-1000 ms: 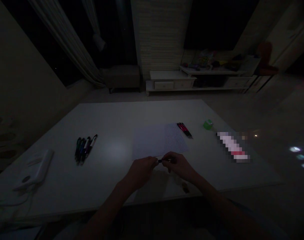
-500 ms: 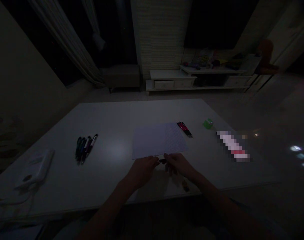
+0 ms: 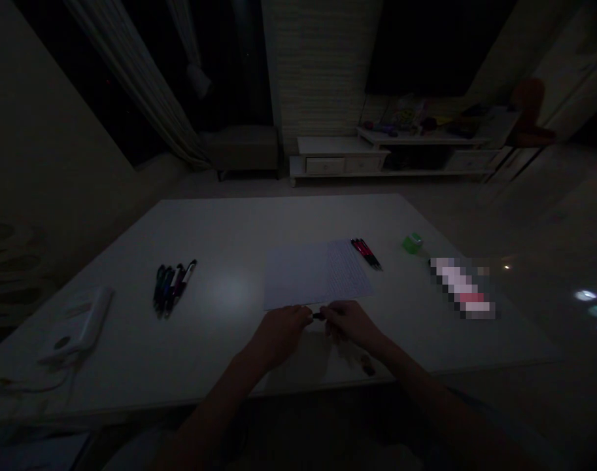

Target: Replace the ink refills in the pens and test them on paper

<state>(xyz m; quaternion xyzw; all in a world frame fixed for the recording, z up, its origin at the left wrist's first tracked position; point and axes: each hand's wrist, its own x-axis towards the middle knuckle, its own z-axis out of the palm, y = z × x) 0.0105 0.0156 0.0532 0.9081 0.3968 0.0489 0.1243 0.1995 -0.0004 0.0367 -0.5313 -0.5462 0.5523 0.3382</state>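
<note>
from my remote post, i keep left hand (image 3: 283,331) and right hand (image 3: 350,324) pinched closed, as before, on a short black rod (image 3: 318,316) above a white table (image 3: 239,229), dim room (image 3: 318,78) beyond.

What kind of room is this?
Probably a home living room, dimly lit: a low white cabinet with drawers stands beneath what looks like a wall-mounted TV, and long curtains hang by a dark window.
</note>
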